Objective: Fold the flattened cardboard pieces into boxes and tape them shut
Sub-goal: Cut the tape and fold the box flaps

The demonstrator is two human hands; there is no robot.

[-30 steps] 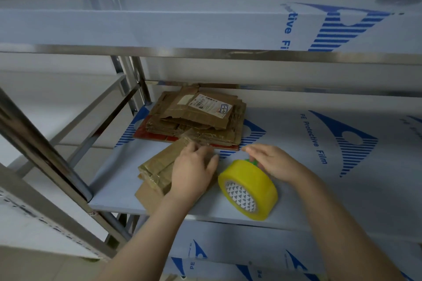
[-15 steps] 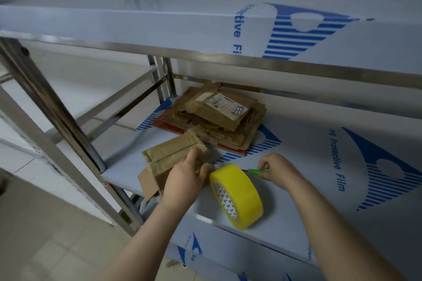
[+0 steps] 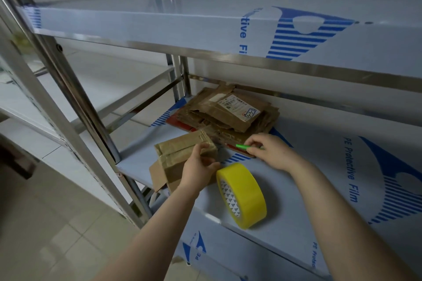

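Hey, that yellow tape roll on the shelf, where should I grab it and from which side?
Probably from above, pinching across its width: the yellow tape roll stands on its edge near the front of the shelf, so both flat faces are free. The core opening faces left, so fingers could also hook in from that side.

Creased matt cardboard box, glossy yellow plastic tape roll, film-covered polished metal shelf.
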